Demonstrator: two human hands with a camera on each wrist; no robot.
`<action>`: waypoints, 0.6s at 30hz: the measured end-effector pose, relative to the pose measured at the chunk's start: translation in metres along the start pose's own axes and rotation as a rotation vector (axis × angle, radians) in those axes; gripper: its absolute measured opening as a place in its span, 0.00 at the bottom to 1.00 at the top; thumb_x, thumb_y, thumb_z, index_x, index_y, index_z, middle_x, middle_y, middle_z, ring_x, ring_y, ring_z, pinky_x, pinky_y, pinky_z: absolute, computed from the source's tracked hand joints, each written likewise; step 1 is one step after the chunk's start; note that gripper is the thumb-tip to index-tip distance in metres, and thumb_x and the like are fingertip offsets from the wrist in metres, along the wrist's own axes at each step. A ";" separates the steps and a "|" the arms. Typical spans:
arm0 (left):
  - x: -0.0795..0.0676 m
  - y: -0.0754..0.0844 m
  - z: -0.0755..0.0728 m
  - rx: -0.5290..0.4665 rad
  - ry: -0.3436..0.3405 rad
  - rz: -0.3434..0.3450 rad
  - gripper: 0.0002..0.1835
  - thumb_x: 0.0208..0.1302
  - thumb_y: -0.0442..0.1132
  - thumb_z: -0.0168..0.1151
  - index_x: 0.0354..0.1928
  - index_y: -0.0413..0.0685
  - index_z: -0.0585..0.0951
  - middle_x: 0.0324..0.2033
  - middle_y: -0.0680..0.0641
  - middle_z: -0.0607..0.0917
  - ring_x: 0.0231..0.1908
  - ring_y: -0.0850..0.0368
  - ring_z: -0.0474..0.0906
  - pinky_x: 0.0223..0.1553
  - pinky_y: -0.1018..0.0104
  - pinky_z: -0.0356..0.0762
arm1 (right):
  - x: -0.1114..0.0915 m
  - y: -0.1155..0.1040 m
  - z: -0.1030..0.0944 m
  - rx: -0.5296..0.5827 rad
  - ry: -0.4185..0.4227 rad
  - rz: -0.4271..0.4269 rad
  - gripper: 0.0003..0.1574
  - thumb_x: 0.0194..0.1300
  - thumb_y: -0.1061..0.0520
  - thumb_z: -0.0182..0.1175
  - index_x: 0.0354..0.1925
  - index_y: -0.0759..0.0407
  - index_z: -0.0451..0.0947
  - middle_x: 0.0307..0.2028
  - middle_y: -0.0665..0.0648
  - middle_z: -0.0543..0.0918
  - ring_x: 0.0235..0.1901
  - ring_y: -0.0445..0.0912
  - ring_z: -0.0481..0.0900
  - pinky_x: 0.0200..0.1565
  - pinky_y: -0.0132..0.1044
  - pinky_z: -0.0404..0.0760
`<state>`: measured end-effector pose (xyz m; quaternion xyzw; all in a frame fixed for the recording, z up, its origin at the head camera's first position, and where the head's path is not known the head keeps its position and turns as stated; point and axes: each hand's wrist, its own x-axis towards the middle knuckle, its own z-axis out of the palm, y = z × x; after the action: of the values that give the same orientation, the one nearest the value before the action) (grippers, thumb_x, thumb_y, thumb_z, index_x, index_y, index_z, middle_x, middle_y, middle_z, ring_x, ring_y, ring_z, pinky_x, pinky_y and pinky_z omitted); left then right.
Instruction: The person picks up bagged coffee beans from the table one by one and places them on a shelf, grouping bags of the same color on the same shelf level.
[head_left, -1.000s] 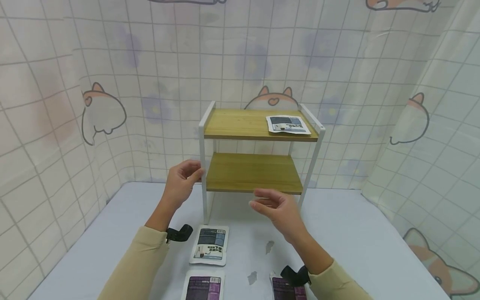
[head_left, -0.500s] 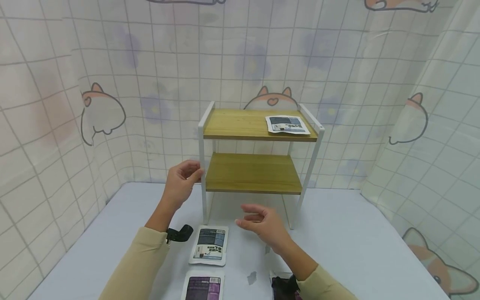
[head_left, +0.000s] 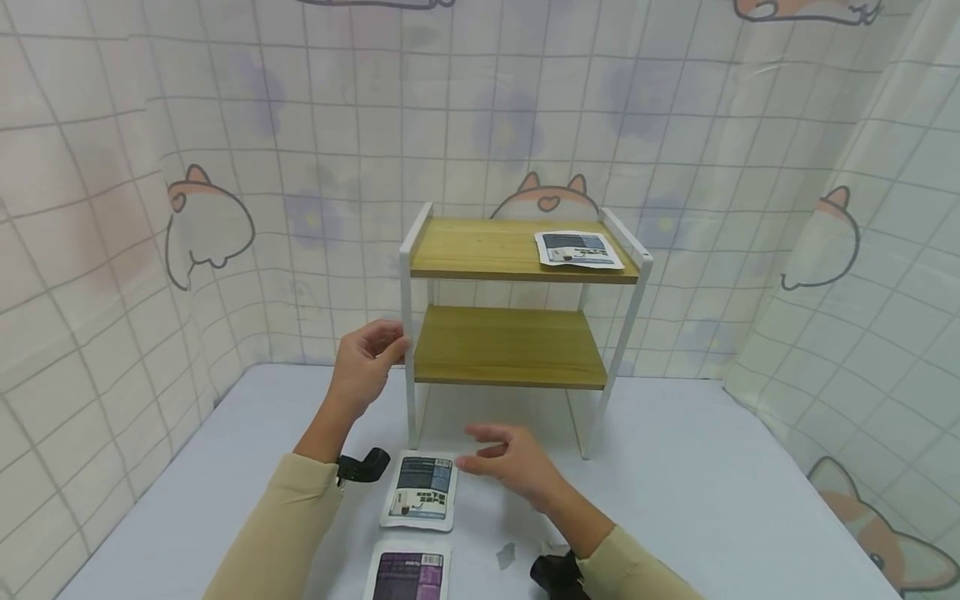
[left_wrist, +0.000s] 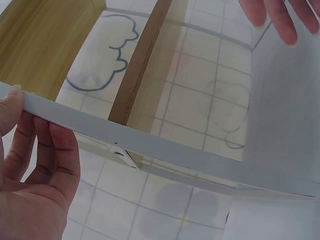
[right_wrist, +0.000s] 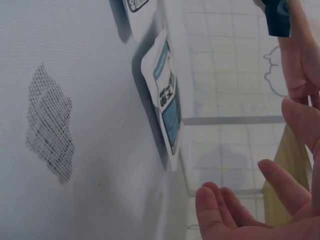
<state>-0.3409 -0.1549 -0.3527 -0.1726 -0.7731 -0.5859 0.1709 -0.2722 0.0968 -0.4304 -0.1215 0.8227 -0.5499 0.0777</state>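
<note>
A two-tier rack with wooden boards (head_left: 487,250) and a white frame stands on the table. My left hand (head_left: 363,362) holds the rack's left front post (head_left: 410,400); in the left wrist view, the thumb lies on one side of the post (left_wrist: 170,150) and curled fingers on the other. My right hand (head_left: 510,467), fingers loosely bent and holding nothing, hovers by the upper right corner of a white pouch with a blue label (head_left: 420,492), which lies flat before the rack. The right wrist view shows this pouch (right_wrist: 167,100) beyond the open fingertips.
Another blue-labelled pouch (head_left: 579,250) lies on the upper shelf's right side. A purple-labelled pouch (head_left: 408,575) is at the near table edge. Under the right wrist a further pouch is mostly hidden. A grey patch (head_left: 506,556) marks the table. Patterned curtains surround the table.
My right hand has moved left and toward me, from in front of the lower shelf down to the blue-labelled pouch on the table. The left hand stays on the post.
</note>
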 end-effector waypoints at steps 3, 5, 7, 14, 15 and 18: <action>0.000 0.000 0.001 0.002 0.001 0.000 0.15 0.72 0.41 0.65 0.53 0.39 0.83 0.47 0.36 0.87 0.45 0.50 0.85 0.46 0.74 0.84 | 0.001 0.001 0.003 -0.004 -0.011 -0.001 0.35 0.58 0.46 0.77 0.62 0.51 0.82 0.64 0.65 0.80 0.57 0.58 0.83 0.54 0.53 0.86; 0.000 -0.001 0.001 0.000 0.004 -0.002 0.14 0.72 0.40 0.65 0.53 0.39 0.84 0.47 0.37 0.87 0.45 0.51 0.85 0.46 0.74 0.84 | 0.002 0.001 0.006 -0.008 -0.012 0.004 0.34 0.58 0.47 0.77 0.61 0.52 0.82 0.63 0.66 0.81 0.56 0.59 0.83 0.54 0.53 0.85; 0.000 -0.001 0.001 -0.003 0.005 -0.001 0.14 0.72 0.40 0.65 0.52 0.39 0.84 0.47 0.36 0.87 0.44 0.53 0.85 0.46 0.74 0.84 | 0.003 0.001 0.008 -0.017 -0.006 0.016 0.34 0.57 0.47 0.77 0.60 0.53 0.82 0.62 0.67 0.81 0.56 0.60 0.83 0.54 0.54 0.85; 0.001 -0.002 0.001 -0.008 0.001 0.007 0.14 0.72 0.40 0.65 0.53 0.39 0.84 0.46 0.36 0.87 0.42 0.59 0.85 0.45 0.75 0.84 | 0.005 0.001 0.015 -0.030 0.010 0.094 0.36 0.55 0.46 0.79 0.59 0.54 0.83 0.59 0.66 0.83 0.58 0.60 0.80 0.56 0.59 0.82; 0.001 -0.002 0.001 -0.010 0.001 0.007 0.14 0.72 0.40 0.65 0.53 0.38 0.84 0.46 0.36 0.87 0.42 0.59 0.85 0.45 0.75 0.84 | 0.005 0.001 0.016 -0.028 0.009 0.105 0.36 0.54 0.46 0.79 0.60 0.54 0.83 0.59 0.66 0.83 0.58 0.60 0.80 0.55 0.59 0.82; 0.001 -0.001 0.001 -0.011 0.002 0.001 0.14 0.72 0.40 0.65 0.53 0.38 0.83 0.47 0.36 0.87 0.42 0.57 0.86 0.46 0.75 0.84 | 0.005 0.001 0.019 -0.020 0.002 0.134 0.36 0.53 0.47 0.80 0.59 0.55 0.83 0.58 0.66 0.83 0.56 0.59 0.81 0.53 0.57 0.84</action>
<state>-0.3420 -0.1544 -0.3538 -0.1735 -0.7697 -0.5901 0.1712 -0.2724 0.0791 -0.4390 -0.0665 0.8345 -0.5352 0.1123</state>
